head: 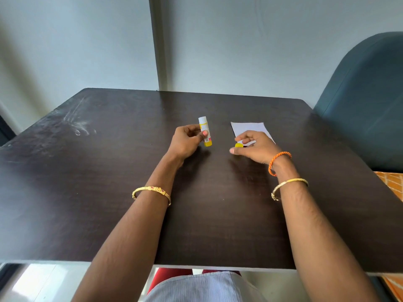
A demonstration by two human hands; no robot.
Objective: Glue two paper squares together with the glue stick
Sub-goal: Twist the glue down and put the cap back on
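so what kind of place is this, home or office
Probably a home or small study room, though it is hard to be sure: a plain dark wooden table set against a bare pale wall, with a padded teal chair beside it.

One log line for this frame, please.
left hand: holds white-and-yellow glue stick, uncapped | right hand: holds small yellow cap | white paper: flat on dark table

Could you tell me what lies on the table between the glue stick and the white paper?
Only bare dark wooden table separates the white-and-yellow glue stick from the white paper, per the head view.
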